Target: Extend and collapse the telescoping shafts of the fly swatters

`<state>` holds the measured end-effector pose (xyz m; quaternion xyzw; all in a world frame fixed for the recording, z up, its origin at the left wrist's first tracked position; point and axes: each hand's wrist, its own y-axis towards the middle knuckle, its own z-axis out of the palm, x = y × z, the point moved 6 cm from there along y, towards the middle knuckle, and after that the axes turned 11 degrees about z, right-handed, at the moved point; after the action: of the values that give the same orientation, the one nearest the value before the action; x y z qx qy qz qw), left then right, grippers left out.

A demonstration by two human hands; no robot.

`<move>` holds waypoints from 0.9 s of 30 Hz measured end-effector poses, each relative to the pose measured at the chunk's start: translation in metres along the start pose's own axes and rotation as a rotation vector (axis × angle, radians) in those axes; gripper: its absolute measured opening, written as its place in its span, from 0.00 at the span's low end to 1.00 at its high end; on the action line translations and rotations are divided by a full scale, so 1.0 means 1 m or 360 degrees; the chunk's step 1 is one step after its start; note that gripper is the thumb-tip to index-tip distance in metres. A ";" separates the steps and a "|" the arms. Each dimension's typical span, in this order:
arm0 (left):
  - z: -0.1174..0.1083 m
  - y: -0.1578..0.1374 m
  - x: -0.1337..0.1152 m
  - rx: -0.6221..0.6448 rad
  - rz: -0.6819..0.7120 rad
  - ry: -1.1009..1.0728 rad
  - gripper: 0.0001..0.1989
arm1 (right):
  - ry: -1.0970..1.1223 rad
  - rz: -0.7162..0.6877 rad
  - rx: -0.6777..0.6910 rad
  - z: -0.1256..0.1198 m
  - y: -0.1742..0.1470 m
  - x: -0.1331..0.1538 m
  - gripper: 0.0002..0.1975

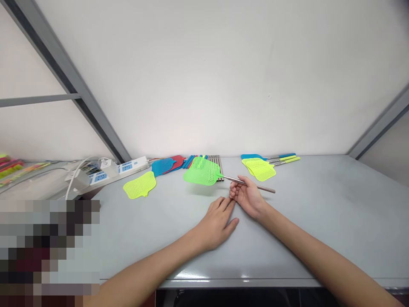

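Observation:
My right hand (247,197) grips a fly swatter by its metal rod (262,188), raised a little off the table. The swatter's bright green mesh head (202,171) points left, and the rod's bare end sticks out to the right of the hand. Palm down on the table, my left hand (220,224) lies with its fingers stretched out, its fingertips close under the right hand. Behind the green head are several metal rods (220,164), partly hidden by it. A loose yellow swatter head (140,185) lies flat to the left.
Blue swatter heads (162,166) and a red head (179,161) lie near the wall, beside blue grips (189,162). Yellow swatters (265,171) with handles and a blue swatter (252,157) rest at the back right. A white power strip (128,167) with cables stands at the left.

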<state>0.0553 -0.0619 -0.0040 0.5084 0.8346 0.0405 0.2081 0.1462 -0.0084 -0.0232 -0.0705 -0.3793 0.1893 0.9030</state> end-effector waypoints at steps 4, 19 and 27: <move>-0.001 0.001 0.001 0.0001 0.0009 0.0004 0.22 | 0.0021 -0.0007 -0.0047 -0.002 0.001 0.000 0.14; -0.005 -0.001 0.011 -0.0331 -0.0318 -0.0500 0.16 | 0.0028 -0.0111 0.0040 0.002 -0.002 0.004 0.14; -0.010 -0.001 0.038 -0.0920 -0.0578 -0.1332 0.13 | -0.0167 0.0062 0.0254 0.021 -0.006 -0.015 0.19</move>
<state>0.0355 -0.0285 -0.0066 0.2507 0.7096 0.0258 0.6579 0.1236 -0.0203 -0.0168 0.0044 -0.4083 0.2398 0.8808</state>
